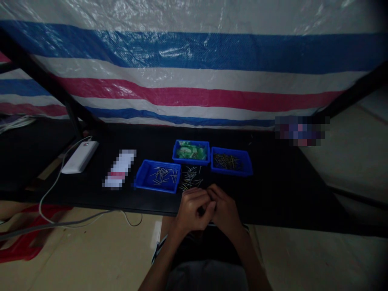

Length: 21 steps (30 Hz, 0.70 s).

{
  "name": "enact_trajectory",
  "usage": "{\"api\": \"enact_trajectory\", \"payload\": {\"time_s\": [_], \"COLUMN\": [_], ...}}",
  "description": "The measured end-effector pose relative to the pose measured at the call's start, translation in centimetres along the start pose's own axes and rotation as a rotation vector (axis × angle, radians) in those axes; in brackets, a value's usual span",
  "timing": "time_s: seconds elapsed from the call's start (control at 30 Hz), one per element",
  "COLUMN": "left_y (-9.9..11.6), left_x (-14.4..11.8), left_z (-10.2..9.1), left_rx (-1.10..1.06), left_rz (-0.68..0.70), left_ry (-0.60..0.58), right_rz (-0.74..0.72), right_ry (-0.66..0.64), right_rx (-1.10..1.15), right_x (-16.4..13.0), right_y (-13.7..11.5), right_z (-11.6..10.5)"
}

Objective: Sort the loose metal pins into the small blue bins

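My left hand [195, 210] and my right hand [224, 208] meet at the table's front edge, fingers curled inward and touching. Whatever they may hold is hidden behind the fingers. Just beyond my left hand lies a loose pile of thin metal pins, like nails or screws [190, 174]. To the left, a blue tray [145, 178] contains similar silvery pins [162, 174]. Behind the pile stands a second blue tray [191, 163] with green-and-clear plastic packets [191, 151]. A third blue tray [235, 172], at the right, has darker, brassy pins [226, 161] in it.
A white power bank [80, 157] with a cable sits on the black table [279, 190] at the left, beside a blurred-out white object [121, 167]. Another pixelated item [300, 131] is at the back right. A striped plastic sheet [194, 52] hangs behind, between dark frame bars.
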<state>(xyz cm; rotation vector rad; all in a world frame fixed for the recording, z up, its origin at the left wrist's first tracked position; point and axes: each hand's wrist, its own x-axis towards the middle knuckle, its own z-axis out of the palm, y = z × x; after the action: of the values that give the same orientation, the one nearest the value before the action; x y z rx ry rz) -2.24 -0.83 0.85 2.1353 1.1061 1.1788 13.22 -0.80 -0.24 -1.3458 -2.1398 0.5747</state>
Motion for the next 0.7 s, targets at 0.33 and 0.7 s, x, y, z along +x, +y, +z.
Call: {"api": "enact_trajectory", "payload": {"time_s": [0.33,0.7], "left_y": [0.8,0.5], "left_x": [-1.6,-2.9], "left_z": [-0.4,0.0], "left_rx": [-0.036,0.021], "left_rz": [-0.110,-0.272], "left_ry": [0.230,0.157], "right_rz": [0.010,0.029], "right_ry": [0.021,0.071], "right_rx": [0.064,0.123], "right_x": [0.4,0.2], "right_y": [-0.6,-0.4], "right_z": [0.0,0.2]}}
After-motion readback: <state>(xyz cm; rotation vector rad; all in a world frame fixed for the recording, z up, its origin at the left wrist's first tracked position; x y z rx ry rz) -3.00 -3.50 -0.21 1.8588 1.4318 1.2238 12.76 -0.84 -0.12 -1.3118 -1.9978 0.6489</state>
